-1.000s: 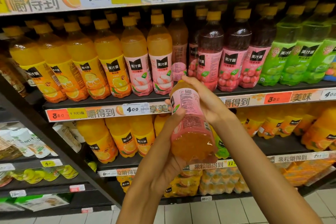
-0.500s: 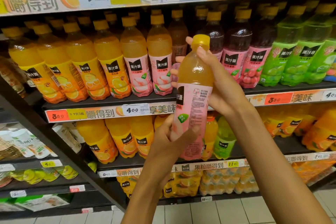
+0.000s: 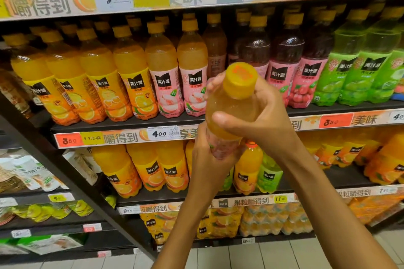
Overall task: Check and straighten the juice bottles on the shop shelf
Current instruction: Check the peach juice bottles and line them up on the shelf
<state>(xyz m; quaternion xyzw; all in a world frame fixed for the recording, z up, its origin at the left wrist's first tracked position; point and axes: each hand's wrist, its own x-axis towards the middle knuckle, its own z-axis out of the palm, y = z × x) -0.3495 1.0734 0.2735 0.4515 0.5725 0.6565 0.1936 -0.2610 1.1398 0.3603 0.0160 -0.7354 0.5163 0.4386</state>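
- Head view: the peach juice bottle (image 3: 229,113) is off the shelf, tilted cap-first toward the camera in front of the middle shelf (image 3: 131,123).
- The right hand (image 3: 264,116) wraps its shoulder; the left hand (image 3: 209,159) clamps its base.
- Judgement: read the cap print, then stand it label-out in the gap beside the peach row (image 3: 181,85).

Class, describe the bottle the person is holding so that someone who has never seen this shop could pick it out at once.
Find the middle shelf of juice bottles; in front of it, off the shelf, two hands hold one bottle. The right hand grips its shoulder and the left hand its pink-labelled lower body. Unlike the upright rows behind, it tilts its yellow cap toward the camera.
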